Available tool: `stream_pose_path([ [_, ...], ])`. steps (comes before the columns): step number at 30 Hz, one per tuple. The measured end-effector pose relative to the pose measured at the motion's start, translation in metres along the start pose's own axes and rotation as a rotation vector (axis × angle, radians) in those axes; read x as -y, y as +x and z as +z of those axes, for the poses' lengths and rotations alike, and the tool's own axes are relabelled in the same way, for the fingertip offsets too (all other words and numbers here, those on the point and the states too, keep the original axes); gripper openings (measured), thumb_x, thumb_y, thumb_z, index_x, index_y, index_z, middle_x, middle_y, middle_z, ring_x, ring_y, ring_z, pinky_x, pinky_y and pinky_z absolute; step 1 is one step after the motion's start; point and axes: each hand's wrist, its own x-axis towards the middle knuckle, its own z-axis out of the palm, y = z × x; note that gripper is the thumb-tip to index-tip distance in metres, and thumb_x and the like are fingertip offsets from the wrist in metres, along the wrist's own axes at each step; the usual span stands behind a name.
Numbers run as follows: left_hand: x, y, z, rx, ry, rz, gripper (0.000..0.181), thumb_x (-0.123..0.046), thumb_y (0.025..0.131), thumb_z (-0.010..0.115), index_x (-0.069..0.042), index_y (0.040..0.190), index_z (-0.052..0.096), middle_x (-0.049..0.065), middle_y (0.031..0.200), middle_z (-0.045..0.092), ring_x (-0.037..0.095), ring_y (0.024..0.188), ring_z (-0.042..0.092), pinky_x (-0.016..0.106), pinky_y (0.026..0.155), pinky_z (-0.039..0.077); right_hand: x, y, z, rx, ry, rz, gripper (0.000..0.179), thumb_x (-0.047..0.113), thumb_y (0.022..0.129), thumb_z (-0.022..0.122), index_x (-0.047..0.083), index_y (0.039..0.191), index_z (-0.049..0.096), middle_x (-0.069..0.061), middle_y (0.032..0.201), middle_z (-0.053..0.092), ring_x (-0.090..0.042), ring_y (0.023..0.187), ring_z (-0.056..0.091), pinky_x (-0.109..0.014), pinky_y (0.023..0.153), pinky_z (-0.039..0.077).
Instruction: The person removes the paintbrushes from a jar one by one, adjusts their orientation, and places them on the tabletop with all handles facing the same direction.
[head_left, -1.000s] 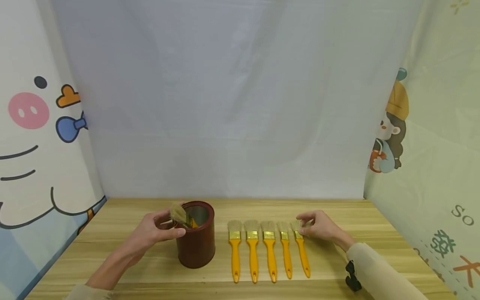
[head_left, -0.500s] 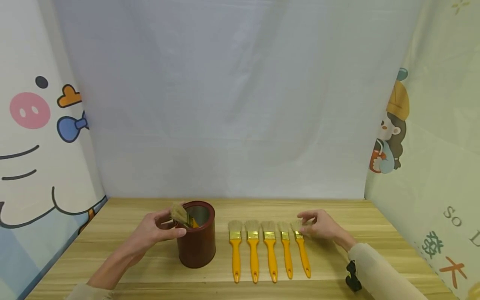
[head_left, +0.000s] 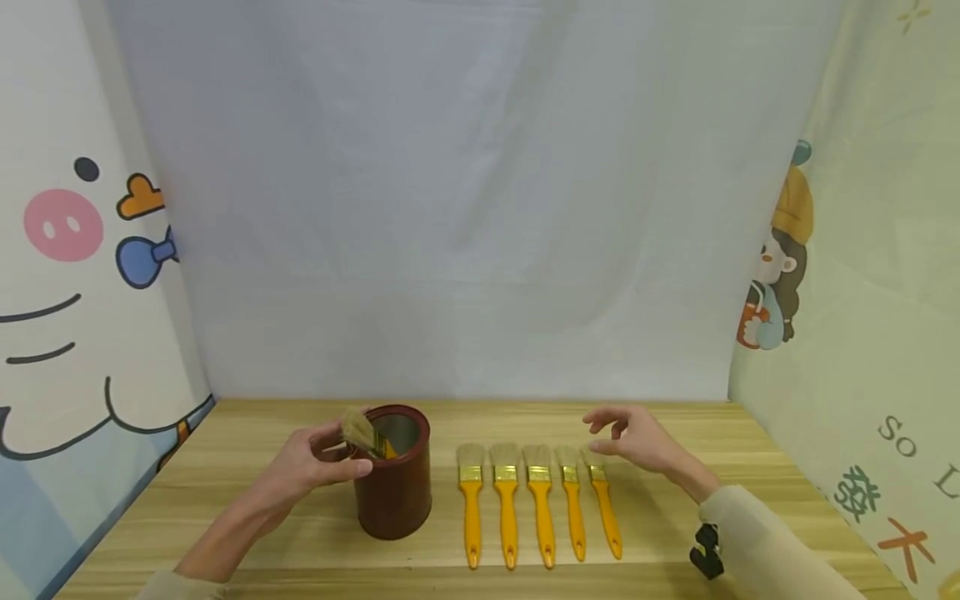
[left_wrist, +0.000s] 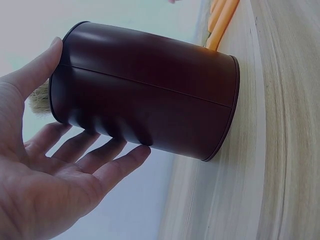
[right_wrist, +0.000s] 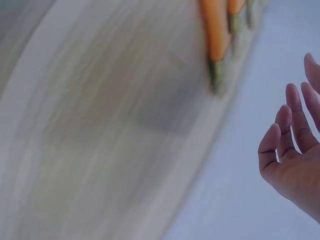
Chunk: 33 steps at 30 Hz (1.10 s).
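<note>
A dark red, round can [head_left: 393,500] stands upright on the wooden table, left of centre in the head view. My left hand [head_left: 303,467] holds it near the top, thumb at the rim and fingers along its side. One paintbrush [head_left: 358,429] leans in the can with its bristles over the rim beside that hand. Several yellow-handled paintbrushes [head_left: 507,525] lie in a row right of the can, bristles to the back. Over the bristle end of the rightmost paintbrush [head_left: 609,521], my right hand [head_left: 637,437] hovers with loosely bent fingers and nothing in them.
The wooden table [head_left: 285,542] ends at a pale cloth backdrop [head_left: 465,208]. Printed cloths hang on the left and right sides. A black clip [head_left: 707,550] sits on the right sleeve.
My right hand has lifted slightly up and away from the rightmost paintbrush, its fingers more spread. The left hand, the can and the brushes stay in place.
</note>
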Motion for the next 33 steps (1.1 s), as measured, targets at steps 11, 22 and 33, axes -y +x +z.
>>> stream_pose_path([
  [11,0.002,-0.001,0.0,0.007,-0.004,0.027,0.078,-0.02,0.098,0.077,-0.001,0.162,0.038,0.029,0.164,0.034,0.054,0.147,0.035,0.052,0.108,0.051,0.059,0.006,0.031,0.048,0.033,-0.146,0.037,0.006,0.093,0.081,0.002,0.129,0.07,-0.008,0.103,0.073,-0.016,0.075,0.057,-0.027,0.062,0.05],
  [22,0.001,0.0,-0.001,0.009,-0.005,0.02,0.08,-0.02,0.098,0.077,0.0,0.163,0.036,0.029,0.165,0.032,0.052,0.146,0.037,0.052,0.109,0.05,0.133,0.026,0.07,0.109,0.039,-0.245,0.038,0.014,0.095,0.081,0.014,0.131,0.071,0.008,0.108,0.074,-0.016,0.084,0.059,-0.036,0.077,0.051],
  [33,0.002,0.001,0.0,-0.001,-0.012,0.018,0.078,-0.02,0.097,0.079,-0.001,0.161,0.041,0.028,0.162,0.037,0.052,0.144,0.041,0.051,0.107,0.052,0.185,0.052,0.113,0.155,0.002,-0.383,0.041,0.008,0.094,0.081,0.006,0.133,0.069,-0.002,0.11,0.077,-0.013,0.092,0.06,-0.031,0.078,0.047],
])
